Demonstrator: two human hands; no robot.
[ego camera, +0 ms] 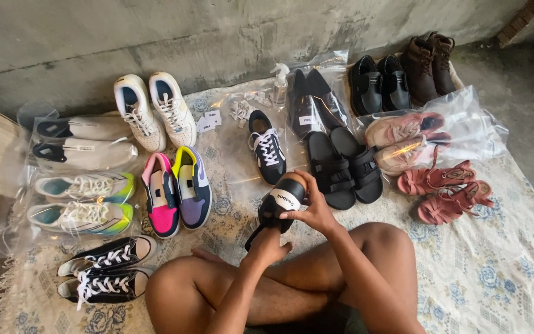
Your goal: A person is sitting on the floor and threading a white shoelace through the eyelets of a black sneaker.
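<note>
shoe in hand: we hold a black sneaker (277, 209) with a white tongue, raised above the crossed legs, near centre of the scene.
left hand (269, 246): closed around the lower end of the black sneaker, supporting it from below.
right hand (313, 207): fingers curled over the upper side of the sneaker, thumb pressed at the tongue edge.
matching shoe: a black laced sneaker (267, 147) lies alone on the floral cloth (502, 260), just beyond the hands.
laid out, left: bagged grey slip-ons (84, 142), bagged green-yellow trainers (84, 203), white sneakers (154, 111), pink and purple sneakers (177, 190), black canvas shoes (103, 269).
laid out, right: black sandals (344, 168), black dress shoes (313, 102), black loafers (381, 83), brown boots (429, 59), bagged pink sneakers (403, 139), red sandals (446, 192).
other items: spray bottle (279, 86) far centre, by the wall.
progress, as we judge: all other pairs rest side by side; only the black sneaker pair is split, one shoe not yet set down.
</note>
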